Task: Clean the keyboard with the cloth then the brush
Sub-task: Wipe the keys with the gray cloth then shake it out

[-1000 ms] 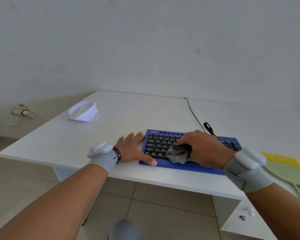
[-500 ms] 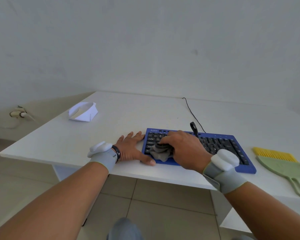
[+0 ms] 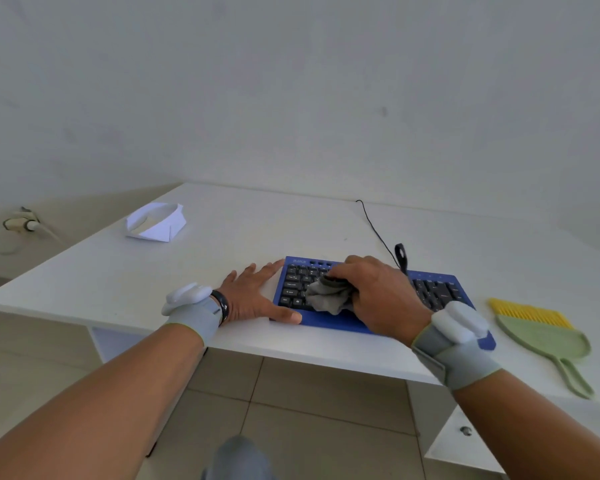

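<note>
Below the near edge of the white laminate worktop (image 3: 125,268), a floor of pale beige tiles (image 3: 291,420) shows between the two forearms, and a white drawer front with a small round metal knob (image 3: 466,430) sits under the worktop at the right. On the worktop's front edge lies the blue-framed keyboard with black keys (image 3: 440,292), parallel to that edge. The left hand (image 3: 253,299) rests flat on the worktop with fingers spread, its thumb touching the keyboard's near left corner. The right hand (image 3: 378,296) curls its fingers round a crumpled grey cloth (image 3: 326,297) and presses it on the keys at the keyboard's left half. Both wrists wear grey bands carrying white pods. To the right of the keyboard, apart from it, lies a pale green plastic brush with yellow bristles (image 3: 541,334), handle pointing toward the near edge. A thin black cable (image 3: 374,225) runs from behind the keyboard toward the back of the worktop. Farther left sits a folded white paper tray (image 3: 156,223). Beyond it, a plain off-white wall (image 3: 291,98) rises, and a wall socket with a white plug (image 3: 23,221) shows low at the far left.
</note>
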A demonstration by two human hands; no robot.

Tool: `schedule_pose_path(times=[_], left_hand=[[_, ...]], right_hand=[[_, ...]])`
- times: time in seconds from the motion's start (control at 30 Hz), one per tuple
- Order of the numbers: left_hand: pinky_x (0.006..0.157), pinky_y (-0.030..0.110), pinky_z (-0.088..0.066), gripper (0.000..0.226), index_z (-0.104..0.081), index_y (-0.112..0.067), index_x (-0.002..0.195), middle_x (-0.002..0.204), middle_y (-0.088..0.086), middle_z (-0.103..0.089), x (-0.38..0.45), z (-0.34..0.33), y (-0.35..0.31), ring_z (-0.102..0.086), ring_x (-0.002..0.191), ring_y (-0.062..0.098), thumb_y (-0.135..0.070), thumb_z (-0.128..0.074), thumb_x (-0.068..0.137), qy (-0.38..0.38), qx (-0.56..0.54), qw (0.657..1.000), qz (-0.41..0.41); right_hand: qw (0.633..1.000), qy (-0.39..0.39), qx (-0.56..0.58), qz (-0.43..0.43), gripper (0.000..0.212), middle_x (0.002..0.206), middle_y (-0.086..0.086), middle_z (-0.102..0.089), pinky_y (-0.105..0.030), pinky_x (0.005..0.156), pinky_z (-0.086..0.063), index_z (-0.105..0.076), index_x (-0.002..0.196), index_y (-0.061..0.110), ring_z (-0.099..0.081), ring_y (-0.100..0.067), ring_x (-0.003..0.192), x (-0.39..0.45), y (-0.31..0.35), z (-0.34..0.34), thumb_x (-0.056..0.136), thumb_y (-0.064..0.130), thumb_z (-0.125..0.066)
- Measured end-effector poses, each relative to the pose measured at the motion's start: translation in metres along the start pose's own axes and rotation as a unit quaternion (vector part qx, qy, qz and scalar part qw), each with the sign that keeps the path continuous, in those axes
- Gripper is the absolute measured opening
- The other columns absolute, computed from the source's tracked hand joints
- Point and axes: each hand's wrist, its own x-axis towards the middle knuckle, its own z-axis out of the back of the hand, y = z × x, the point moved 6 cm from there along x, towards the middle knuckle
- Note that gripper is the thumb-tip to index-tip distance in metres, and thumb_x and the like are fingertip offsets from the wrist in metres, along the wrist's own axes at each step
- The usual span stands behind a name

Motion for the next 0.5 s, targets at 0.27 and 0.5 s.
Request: schedule_pose_path(times=[0.27, 0.5], left_hand=[[0.121, 0.047, 0.009, 0.133, -0.001, -0.052, 0.152, 0.166, -0.010, 0.002, 0.010, -0.006, 0.009, 0.010, 0.151, 0.014, -0.094, -0.055, 0.038, -0.004, 0.022, 1.000, -0.010], [0.121, 0.048, 0.008, 0.134, -0.002, -0.051, 0.153, 0.166, -0.009, 0.000, 0.012, -0.005, 0.009, 0.008, 0.152, 0.015, -0.094, -0.054, 0.037, -0.009, 0.025, 1.000, -0.012]], right_hand=[[0.999, 0.008, -0.029, 0.013, 0.042, 0.107, 0.008, -0.060, -0.036, 0.080, -0.045, -0.061, 0.119, 0.032, -0.052, -0.022, 0.099, -0.013, -0.007, -0.013, 0.089, 0.003, -0.051], [0.998, 0.020, -0.029, -0.044, 0.041, 0.103, 0.004, -0.063, -0.041, 0.075, -0.052, -0.064, 0.115, 0.029, -0.059, -0.022, 0.095, -0.029, -0.029, 0.011, 0.087, 0.003, -0.052]])
